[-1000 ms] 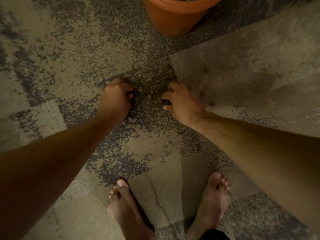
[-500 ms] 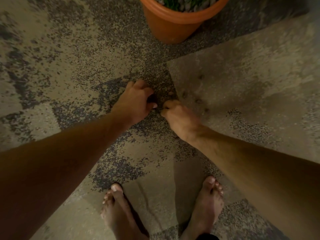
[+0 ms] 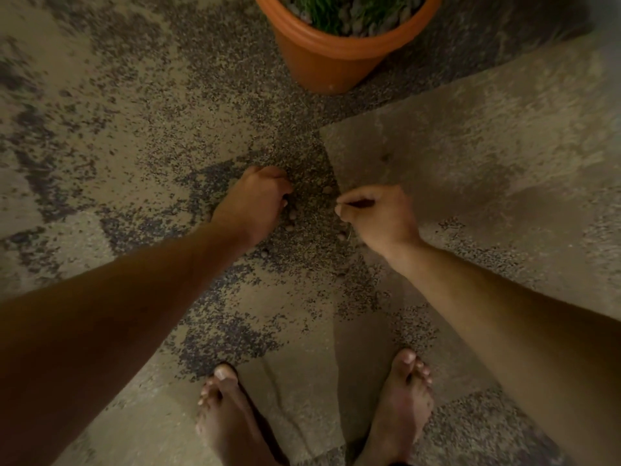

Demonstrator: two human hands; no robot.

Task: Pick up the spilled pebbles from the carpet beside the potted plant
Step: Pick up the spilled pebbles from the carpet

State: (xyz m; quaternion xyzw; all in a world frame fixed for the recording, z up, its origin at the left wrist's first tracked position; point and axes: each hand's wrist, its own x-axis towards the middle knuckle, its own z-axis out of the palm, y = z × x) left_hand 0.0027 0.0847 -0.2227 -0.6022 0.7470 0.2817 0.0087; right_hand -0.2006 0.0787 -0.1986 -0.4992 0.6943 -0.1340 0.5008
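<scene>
I see both hands curled closed low over the mottled grey-and-tan carpet [image 3: 134, 136]: left hand [image 3: 255, 200], right hand [image 3: 376, 213], contents hidden; several small round pebbles [image 3: 291, 215] remain between them, near the terracotta pot [image 3: 322, 62]

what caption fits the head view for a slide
Both hands, left hand and right hand, curled over pebbles on mottled carpet below an orange plant pot.

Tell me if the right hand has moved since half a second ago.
Yes. The right hand has pulled away from the left hand, rightward past the carpet seam.
</scene>
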